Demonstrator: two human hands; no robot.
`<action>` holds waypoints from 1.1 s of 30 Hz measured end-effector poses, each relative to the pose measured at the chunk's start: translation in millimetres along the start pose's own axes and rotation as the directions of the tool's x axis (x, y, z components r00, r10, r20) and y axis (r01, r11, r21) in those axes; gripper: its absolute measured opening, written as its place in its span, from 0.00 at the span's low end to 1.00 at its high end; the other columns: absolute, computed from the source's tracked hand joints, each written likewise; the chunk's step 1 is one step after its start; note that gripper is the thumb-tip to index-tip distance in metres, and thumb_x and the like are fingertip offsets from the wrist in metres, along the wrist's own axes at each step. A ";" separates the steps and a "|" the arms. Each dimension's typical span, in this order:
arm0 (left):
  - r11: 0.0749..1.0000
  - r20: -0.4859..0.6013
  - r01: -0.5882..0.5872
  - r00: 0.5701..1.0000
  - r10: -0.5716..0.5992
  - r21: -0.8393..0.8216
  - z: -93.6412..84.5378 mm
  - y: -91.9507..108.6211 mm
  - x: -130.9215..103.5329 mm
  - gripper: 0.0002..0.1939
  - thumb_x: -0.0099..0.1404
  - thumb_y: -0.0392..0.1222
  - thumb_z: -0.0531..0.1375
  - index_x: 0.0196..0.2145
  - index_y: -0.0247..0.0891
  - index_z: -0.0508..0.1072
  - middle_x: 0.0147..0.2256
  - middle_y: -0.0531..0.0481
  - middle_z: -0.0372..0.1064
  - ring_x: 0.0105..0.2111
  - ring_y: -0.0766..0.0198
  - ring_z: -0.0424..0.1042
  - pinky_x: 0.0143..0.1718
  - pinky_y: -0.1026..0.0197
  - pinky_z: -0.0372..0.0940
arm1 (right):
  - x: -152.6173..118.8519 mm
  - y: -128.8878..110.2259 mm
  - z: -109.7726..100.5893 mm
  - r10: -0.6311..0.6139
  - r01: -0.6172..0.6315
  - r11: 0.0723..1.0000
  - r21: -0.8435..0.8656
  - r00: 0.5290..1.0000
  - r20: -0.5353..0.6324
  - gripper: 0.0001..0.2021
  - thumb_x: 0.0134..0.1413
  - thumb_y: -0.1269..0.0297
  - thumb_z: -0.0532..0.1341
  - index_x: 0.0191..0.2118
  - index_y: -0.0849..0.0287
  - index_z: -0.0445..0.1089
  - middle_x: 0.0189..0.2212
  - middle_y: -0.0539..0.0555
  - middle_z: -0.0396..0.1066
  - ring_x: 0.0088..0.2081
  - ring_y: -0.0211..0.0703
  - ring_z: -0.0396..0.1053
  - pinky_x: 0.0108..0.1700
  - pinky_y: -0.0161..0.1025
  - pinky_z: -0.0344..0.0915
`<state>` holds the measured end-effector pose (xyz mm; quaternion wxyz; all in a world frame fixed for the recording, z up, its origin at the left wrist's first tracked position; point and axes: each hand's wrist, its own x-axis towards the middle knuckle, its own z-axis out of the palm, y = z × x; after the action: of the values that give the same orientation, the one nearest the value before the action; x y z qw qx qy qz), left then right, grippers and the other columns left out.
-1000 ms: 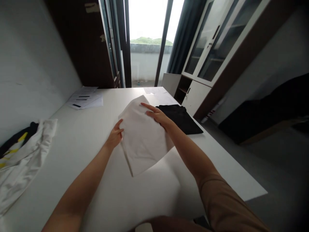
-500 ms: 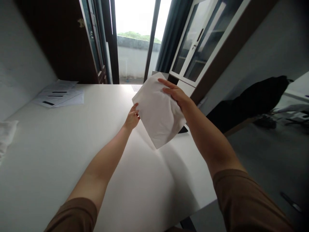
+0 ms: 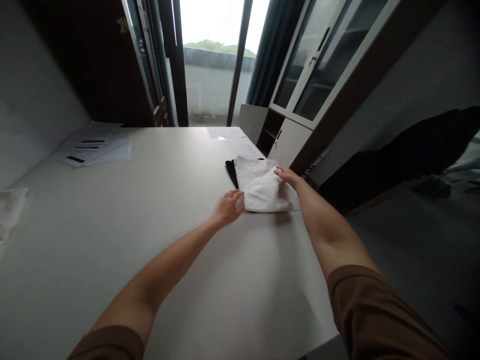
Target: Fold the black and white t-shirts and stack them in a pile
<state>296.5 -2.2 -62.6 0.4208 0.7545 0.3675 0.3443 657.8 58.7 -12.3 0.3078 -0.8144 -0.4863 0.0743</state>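
A folded white cloth (image 3: 258,187), seemingly a garment, lies on the white table (image 3: 168,215) near its right edge. Beneath it a black item (image 3: 231,172), which looks like folded fabric, pokes out at the left and along the top. My left hand (image 3: 230,206) is at the cloth's lower left edge, fingers curled against the border. Over the cloth's right part, my right hand (image 3: 288,176) rests with fingers stretched out and touching its top. The undersides of both hands are hidden.
Paper sheets (image 3: 93,145) lie at the far left of the table, and more paper (image 3: 225,134) lies at its far edge. White fabric (image 3: 11,210) shows at the left border. Beyond stands a white cabinet (image 3: 294,140); a dark draped item (image 3: 397,150) is at right.
The white cloth has come down from mid-air onto the black item on the table. Both hands moved lower and to the right with it, and the right hand's fingers now lie on top.
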 end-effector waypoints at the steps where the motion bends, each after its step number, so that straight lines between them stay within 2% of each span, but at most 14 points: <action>1: 1.000 0.026 -0.016 1.000 0.016 0.024 7.6 6.0 -9.0 0.28 0.61 0.36 0.63 0.59 0.44 0.73 0.60 0.44 0.66 0.59 0.50 0.66 0.67 0.50 0.54 | -7.6 5.5 8.1 0.044 -0.043 0.998 -0.053 0.999 0.015 0.19 0.60 0.65 0.65 0.56 0.66 0.75 0.52 0.66 0.75 0.52 0.52 0.73 0.57 0.46 0.66; 3: 0.998 0.059 -0.030 0.998 0.027 0.058 20.5 17.8 -20.8 0.26 0.63 0.37 0.61 0.59 0.47 0.73 0.55 0.45 0.69 0.51 0.54 0.71 0.62 0.51 0.60 | -21.2 11.5 18.3 0.128 -0.125 0.978 -0.166 0.992 0.009 0.22 0.65 0.60 0.60 0.60 0.62 0.72 0.56 0.66 0.73 0.56 0.54 0.71 0.59 0.45 0.64; 4: 0.997 0.069 -0.032 0.997 0.027 0.067 25.2 22.6 -23.9 0.25 0.63 0.37 0.61 0.58 0.47 0.75 0.52 0.46 0.70 0.47 0.55 0.73 0.60 0.52 0.62 | -26.5 12.7 21.1 0.145 -0.151 0.967 -0.206 0.988 -0.046 0.22 0.66 0.57 0.58 0.61 0.61 0.71 0.57 0.66 0.72 0.57 0.56 0.70 0.59 0.46 0.64; 6: 0.997 0.078 -0.029 0.997 0.024 0.070 31.3 28.5 -25.6 0.19 0.63 0.36 0.62 0.51 0.46 0.79 0.47 0.48 0.72 0.41 0.59 0.74 0.56 0.54 0.65 | -33.7 12.8 23.7 0.157 -0.187 0.948 -0.258 0.979 -0.132 0.25 0.67 0.53 0.57 0.63 0.60 0.69 0.57 0.68 0.72 0.57 0.59 0.70 0.58 0.49 0.64; 7: 0.998 0.075 -0.022 0.997 0.017 0.063 32.9 29.6 -24.8 0.16 0.62 0.36 0.62 0.47 0.45 0.81 0.45 0.48 0.72 0.39 0.60 0.74 0.54 0.56 0.66 | -35.5 12.2 24.0 0.165 -0.198 0.941 -0.275 0.976 -0.139 0.27 0.66 0.51 0.57 0.64 0.59 0.68 0.56 0.69 0.72 0.57 0.61 0.70 0.58 0.51 0.65; 10: 1.000 0.041 0.016 0.999 -0.017 0.016 34.9 28.7 -19.4 0.11 0.64 0.35 0.61 0.40 0.41 0.82 0.41 0.49 0.73 0.34 0.64 0.73 0.48 0.59 0.67 | -34.1 10.0 22.6 0.178 -0.182 0.942 -0.283 0.983 -0.039 0.31 0.60 0.51 0.63 0.66 0.59 0.67 0.57 0.68 0.72 0.56 0.61 0.71 0.57 0.50 0.66; 13: 0.997 0.015 0.046 0.999 -0.045 -0.062 39.5 27.4 -15.5 0.12 0.65 0.34 0.60 0.42 0.41 0.83 0.40 0.50 0.74 0.33 0.66 0.72 0.46 0.62 0.67 | -24.7 6.9 16.1 0.119 -0.114 0.977 -0.179 0.993 0.017 0.27 0.57 0.57 0.64 0.61 0.62 0.72 0.53 0.64 0.75 0.51 0.54 0.74 0.53 0.43 0.68; 17: 0.982 0.041 0.072 0.997 -0.066 -0.174 53.5 28.4 -14.6 0.16 0.67 0.33 0.58 0.50 0.38 0.80 0.38 0.49 0.75 0.34 0.67 0.73 0.42 0.64 0.69 | -8.8 -1.6 -0.5 -0.013 0.011 0.998 -0.062 0.999 -0.030 0.21 0.60 0.59 0.60 0.55 0.62 0.76 0.43 0.59 0.79 0.43 0.47 0.76 0.48 0.38 0.68; 20: 0.969 0.084 0.090 0.994 -0.072 -0.229 59.9 27.0 -14.7 0.18 0.69 0.33 0.57 0.53 0.32 0.78 0.33 0.48 0.75 0.34 0.67 0.75 0.41 0.65 0.70 | -10.7 -5.6 -12.0 -0.034 0.028 0.993 -0.117 0.998 -0.051 0.21 0.65 0.58 0.56 0.57 0.60 0.75 0.46 0.60 0.78 0.46 0.49 0.75 0.50 0.38 0.66; 23: 0.974 0.080 0.089 0.994 -0.074 -0.210 55.6 23.9 -18.1 0.16 0.68 0.33 0.57 0.51 0.34 0.79 0.34 0.48 0.75 0.35 0.66 0.75 0.43 0.63 0.71 | -37.4 -1.3 -14.6 0.102 -0.101 0.953 -0.286 0.995 -0.013 0.22 0.70 0.55 0.50 0.58 0.58 0.74 0.52 0.64 0.76 0.52 0.55 0.73 0.52 0.44 0.66; 26: 0.989 0.048 0.059 0.997 -0.052 -0.138 47.0 22.9 -26.3 0.14 0.65 0.33 0.59 0.46 0.38 0.81 0.42 0.46 0.74 0.37 0.65 0.74 0.48 0.60 0.70 | -81.4 6.7 -7.8 0.193 -0.183 0.880 -0.438 0.981 -0.023 0.23 0.70 0.52 0.51 0.58 0.57 0.74 0.51 0.67 0.75 0.51 0.60 0.73 0.51 0.48 0.67; 30: 0.999 0.042 0.007 0.999 -0.005 -0.044 43.1 26.5 -36.9 0.17 0.65 0.33 0.59 0.49 0.39 0.80 0.48 0.45 0.71 0.39 0.63 0.74 0.51 0.59 0.68 | -127.0 7.3 -1.4 0.115 -0.149 0.844 -0.516 0.989 -0.097 0.23 0.71 0.53 0.51 0.63 0.58 0.68 0.48 0.68 0.75 0.48 0.58 0.74 0.50 0.47 0.67; 33: 0.999 0.080 -0.036 0.996 0.035 0.013 43.1 29.3 -40.3 0.20 0.65 0.33 0.59 0.53 0.39 0.78 0.48 0.46 0.72 0.38 0.63 0.74 0.52 0.60 0.68 | -134.3 1.2 -11.5 0.056 -0.102 0.837 -0.537 0.993 -0.101 0.22 0.72 0.55 0.50 0.63 0.57 0.67 0.47 0.66 0.76 0.47 0.57 0.75 0.49 0.46 0.66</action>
<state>320.1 -63.7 -62.7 0.4238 0.7770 0.3394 0.3186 594.2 -59.2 -27.8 0.0818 -0.8899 -0.4404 -0.0864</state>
